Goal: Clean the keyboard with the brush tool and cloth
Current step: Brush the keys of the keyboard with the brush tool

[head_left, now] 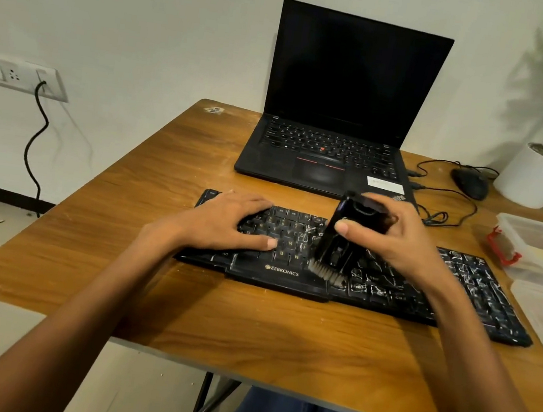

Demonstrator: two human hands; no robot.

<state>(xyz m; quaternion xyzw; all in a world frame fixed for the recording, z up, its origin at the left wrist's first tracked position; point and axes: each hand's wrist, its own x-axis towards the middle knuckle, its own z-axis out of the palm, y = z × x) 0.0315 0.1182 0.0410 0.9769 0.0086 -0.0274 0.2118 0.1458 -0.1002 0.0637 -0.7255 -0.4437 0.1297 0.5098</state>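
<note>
Head view: we're steadying the keyboard [460,282] on the bench [247,323] with our left hand [226,222], fingers [256,204] spread flat, while our right hand [397,239] is gripping the brush tool [333,248], bristles touching mid-board, so we're favouring short, light strokes.

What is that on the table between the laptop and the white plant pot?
A black mouse with its looping cable lies on the wooden table between the laptop and the pot, as the head view shows.
</note>
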